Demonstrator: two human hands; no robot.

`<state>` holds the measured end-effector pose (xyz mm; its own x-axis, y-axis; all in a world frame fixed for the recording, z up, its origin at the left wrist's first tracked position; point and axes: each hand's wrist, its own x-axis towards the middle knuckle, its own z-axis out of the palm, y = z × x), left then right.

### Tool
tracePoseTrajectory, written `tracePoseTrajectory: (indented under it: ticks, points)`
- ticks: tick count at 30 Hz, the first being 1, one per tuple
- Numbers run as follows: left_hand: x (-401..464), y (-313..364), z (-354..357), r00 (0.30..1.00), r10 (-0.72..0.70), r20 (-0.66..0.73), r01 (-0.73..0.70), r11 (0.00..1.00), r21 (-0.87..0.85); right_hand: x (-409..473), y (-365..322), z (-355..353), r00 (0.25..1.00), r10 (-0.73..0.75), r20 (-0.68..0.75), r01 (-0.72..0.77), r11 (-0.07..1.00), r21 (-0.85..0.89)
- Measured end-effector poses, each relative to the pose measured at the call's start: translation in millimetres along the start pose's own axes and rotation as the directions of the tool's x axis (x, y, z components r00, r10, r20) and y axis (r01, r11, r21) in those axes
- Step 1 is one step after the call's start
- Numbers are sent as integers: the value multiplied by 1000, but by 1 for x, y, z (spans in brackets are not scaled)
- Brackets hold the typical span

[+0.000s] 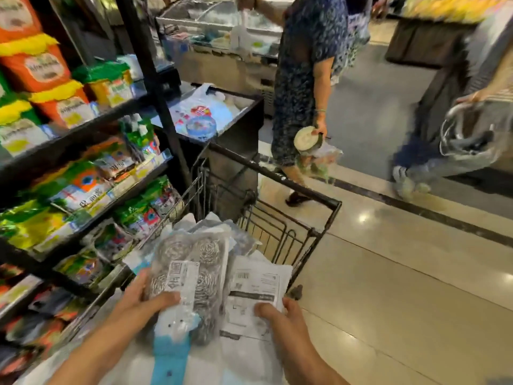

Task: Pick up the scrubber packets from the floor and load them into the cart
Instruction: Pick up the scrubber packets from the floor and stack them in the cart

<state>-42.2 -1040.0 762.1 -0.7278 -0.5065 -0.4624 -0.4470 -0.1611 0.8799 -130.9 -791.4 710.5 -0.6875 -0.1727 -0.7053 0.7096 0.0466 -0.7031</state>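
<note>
Over the black wire cart (280, 232), the left hand (144, 298) grips a clear crinkly scrubber packet (188, 273) of coiled steel-wool scrubbers, thumb curled over its white printed label. The right hand (277, 312) pinches a second packet (255, 290) by its white paper card, just beside the first. Both packets lie on top of a heap of more packets (211, 226) inside the cart (glossy film, grey metallic coils, one blue card end at the bottom). To the left, dark metal shelves (91, 126) carry bright orange, green and yellow plastic pouches. A polished beige tiled floor (402, 273) with a dark inlaid stripe runs to the right, where two blurred shoppers (308, 65) walk past a chest freezer (222, 23).
</note>
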Motion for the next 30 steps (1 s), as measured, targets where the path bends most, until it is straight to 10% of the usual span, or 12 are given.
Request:
tracePoseTrajectory:
  ticks: [5, 18, 30]
  points:
    - [81, 44, 13, 976, 33, 217, -61, 990, 125, 34, -12, 28, 990, -11, -139, 21, 998, 67]
    - [197, 42, 41, 966, -90, 241, -27, 897, 441, 96, -26, 53, 904, 9, -428, -4, 1000, 14]
    - [213, 22, 65, 958, 106, 267, -277, 577, 768, 118, -12, 64, 918, 29, -396, -105, 979, -172]
